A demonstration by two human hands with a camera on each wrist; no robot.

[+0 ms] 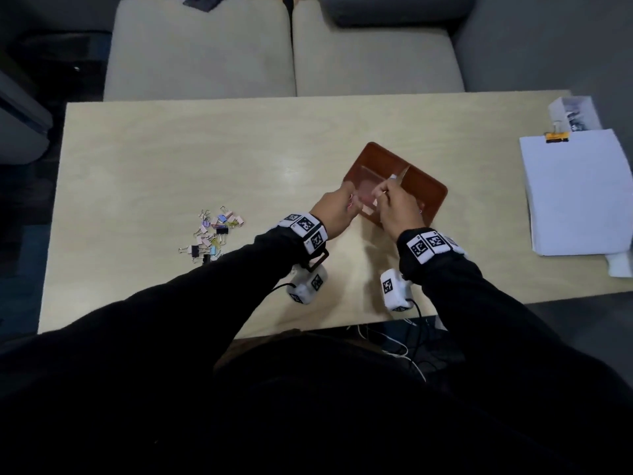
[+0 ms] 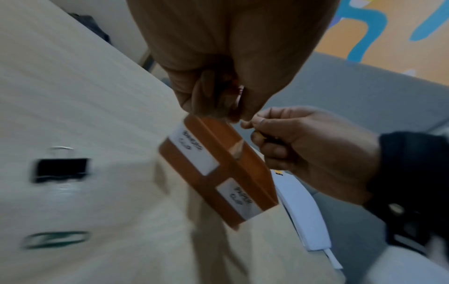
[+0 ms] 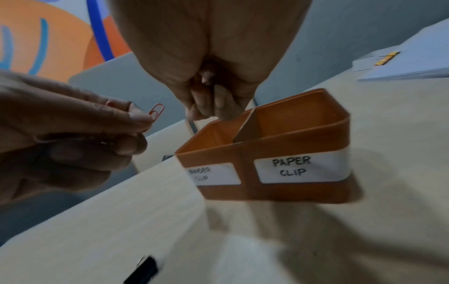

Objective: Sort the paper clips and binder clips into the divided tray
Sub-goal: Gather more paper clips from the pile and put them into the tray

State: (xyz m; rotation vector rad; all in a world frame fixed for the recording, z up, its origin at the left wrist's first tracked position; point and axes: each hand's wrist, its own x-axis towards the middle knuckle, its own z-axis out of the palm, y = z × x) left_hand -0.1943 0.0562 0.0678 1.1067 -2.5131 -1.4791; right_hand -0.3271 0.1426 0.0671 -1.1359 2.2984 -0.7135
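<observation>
A brown divided tray (image 1: pixel 424 193) stands right of the table's middle; its front (image 3: pixel 245 173) bears the labels "BINDER CLIP" and "PAPER CLIP". Both hands hover over its near left corner. My left hand (image 1: pixel 349 204) pinches a red paper clip (image 3: pixel 156 113) between thumb and forefinger. My right hand (image 1: pixel 387 193) has its fingers curled close beside it, and a small clip-like thing shows between thumb and forefinger (image 2: pixel 257 134). A mixed pile of binder clips (image 1: pixel 214 231) lies at the left. Both tray compartments look bare in the right wrist view.
A black binder clip (image 2: pixel 60 170) and a green paper clip (image 2: pixel 55 239) lie on the table left of the tray. A white paper stack (image 1: pixel 579 193) with an orange binder clip (image 1: pixel 556 137) fills the table's right end. Sofa cushions (image 1: pixel 202 49) stand behind the table.
</observation>
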